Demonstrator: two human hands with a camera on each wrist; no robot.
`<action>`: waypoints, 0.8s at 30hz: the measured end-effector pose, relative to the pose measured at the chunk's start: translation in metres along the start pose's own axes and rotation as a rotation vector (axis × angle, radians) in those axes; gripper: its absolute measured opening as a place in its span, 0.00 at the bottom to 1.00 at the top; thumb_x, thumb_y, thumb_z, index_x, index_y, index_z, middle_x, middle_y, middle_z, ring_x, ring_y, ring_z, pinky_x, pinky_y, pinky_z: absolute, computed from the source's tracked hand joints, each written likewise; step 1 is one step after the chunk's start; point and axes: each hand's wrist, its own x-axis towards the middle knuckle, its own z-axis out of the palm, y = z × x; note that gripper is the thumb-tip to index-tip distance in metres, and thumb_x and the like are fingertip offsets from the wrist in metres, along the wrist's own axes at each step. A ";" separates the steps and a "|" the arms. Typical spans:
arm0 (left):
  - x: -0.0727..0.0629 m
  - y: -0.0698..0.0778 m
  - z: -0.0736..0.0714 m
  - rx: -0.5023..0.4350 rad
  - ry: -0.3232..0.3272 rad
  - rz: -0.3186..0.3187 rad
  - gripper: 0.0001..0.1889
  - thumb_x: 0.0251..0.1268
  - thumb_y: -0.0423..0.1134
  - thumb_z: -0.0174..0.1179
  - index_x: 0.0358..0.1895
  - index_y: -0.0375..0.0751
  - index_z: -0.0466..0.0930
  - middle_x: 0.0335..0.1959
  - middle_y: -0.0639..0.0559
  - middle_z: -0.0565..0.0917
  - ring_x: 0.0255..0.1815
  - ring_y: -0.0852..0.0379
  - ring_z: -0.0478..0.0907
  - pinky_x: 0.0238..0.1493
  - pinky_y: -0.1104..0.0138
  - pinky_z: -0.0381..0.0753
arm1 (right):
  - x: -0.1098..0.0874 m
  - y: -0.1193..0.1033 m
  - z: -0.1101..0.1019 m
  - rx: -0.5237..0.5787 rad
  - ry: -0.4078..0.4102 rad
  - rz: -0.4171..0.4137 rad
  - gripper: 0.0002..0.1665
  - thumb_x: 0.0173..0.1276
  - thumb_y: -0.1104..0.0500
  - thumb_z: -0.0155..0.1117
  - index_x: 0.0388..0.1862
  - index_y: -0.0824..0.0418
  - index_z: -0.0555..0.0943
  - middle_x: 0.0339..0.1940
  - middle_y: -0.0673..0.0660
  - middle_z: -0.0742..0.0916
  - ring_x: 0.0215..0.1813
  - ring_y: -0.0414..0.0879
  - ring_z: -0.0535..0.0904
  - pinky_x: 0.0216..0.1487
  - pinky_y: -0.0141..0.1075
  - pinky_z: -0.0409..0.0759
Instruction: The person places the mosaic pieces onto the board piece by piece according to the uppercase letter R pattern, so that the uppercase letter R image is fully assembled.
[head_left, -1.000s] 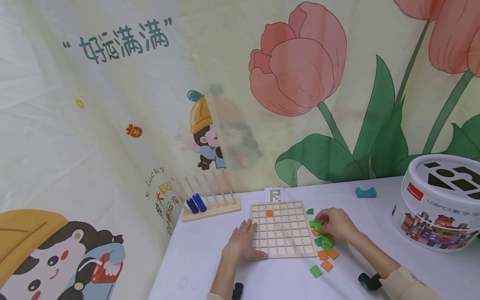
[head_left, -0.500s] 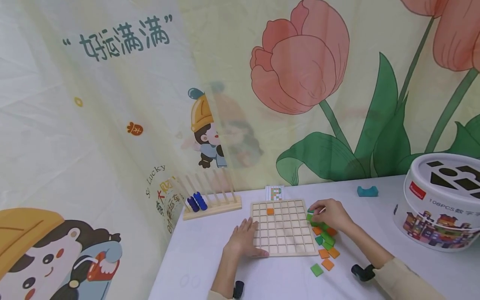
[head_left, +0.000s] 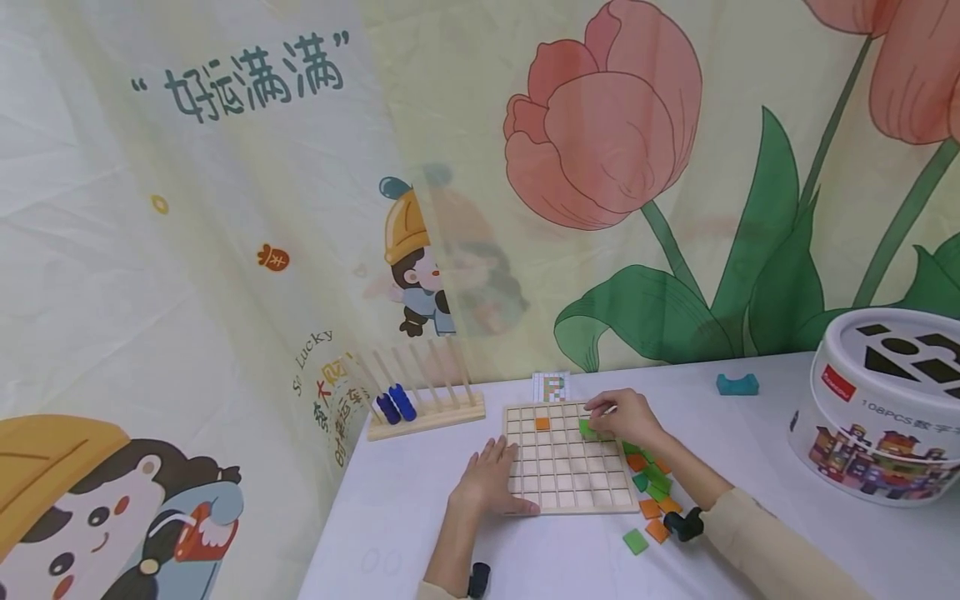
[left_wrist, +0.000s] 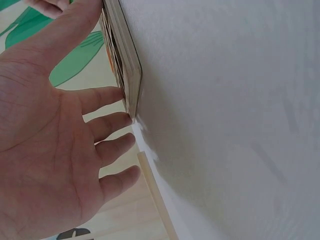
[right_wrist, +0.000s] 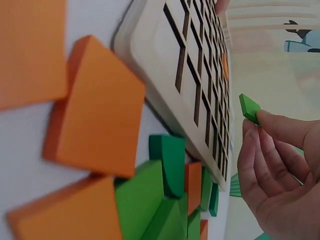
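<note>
A wooden grid board (head_left: 570,475) lies on the white table with one orange square tile (head_left: 542,424) set in an upper-left cell. My left hand (head_left: 487,483) rests along the board's left edge, fingers spread; in the left wrist view the fingertips (left_wrist: 127,118) touch its side. My right hand (head_left: 626,417) is over the upper right part of the board. It pinches a light green square tile (right_wrist: 249,108) between thumb and fingertips, held above the cells. Beside the board's right edge lies a pile of orange tiles (right_wrist: 100,107) and green tiles (right_wrist: 167,162).
Behind the board lies a small pattern card (head_left: 551,387). A wooden peg rack (head_left: 427,417) with blue beads stands at the back left. To the right are a teal block (head_left: 738,384) and a big white tub (head_left: 877,417) with shape holes in its lid.
My right hand has moved from the tile pile left over the board, carrying a light green tile. The left hand has stayed at the board's left edge.
</note>
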 end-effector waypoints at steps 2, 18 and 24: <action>0.000 0.000 0.000 0.001 0.001 0.003 0.58 0.46 0.64 0.80 0.79 0.37 0.65 0.82 0.38 0.61 0.84 0.39 0.55 0.81 0.44 0.57 | 0.005 0.000 0.005 -0.006 0.003 0.009 0.11 0.63 0.65 0.77 0.45 0.64 0.90 0.29 0.50 0.86 0.34 0.46 0.81 0.31 0.37 0.79; -0.001 0.002 -0.002 0.003 -0.009 -0.010 0.58 0.47 0.64 0.80 0.79 0.38 0.64 0.83 0.39 0.60 0.84 0.40 0.55 0.81 0.44 0.57 | 0.027 -0.009 0.038 -0.015 0.014 0.024 0.08 0.65 0.63 0.76 0.43 0.62 0.90 0.29 0.50 0.87 0.35 0.46 0.80 0.36 0.38 0.79; -0.003 0.004 -0.005 0.005 -0.006 -0.006 0.58 0.47 0.63 0.80 0.79 0.37 0.64 0.82 0.38 0.61 0.84 0.40 0.55 0.81 0.44 0.57 | 0.033 -0.012 0.043 -0.047 0.019 0.000 0.07 0.65 0.63 0.76 0.41 0.62 0.90 0.28 0.49 0.87 0.35 0.44 0.82 0.40 0.40 0.82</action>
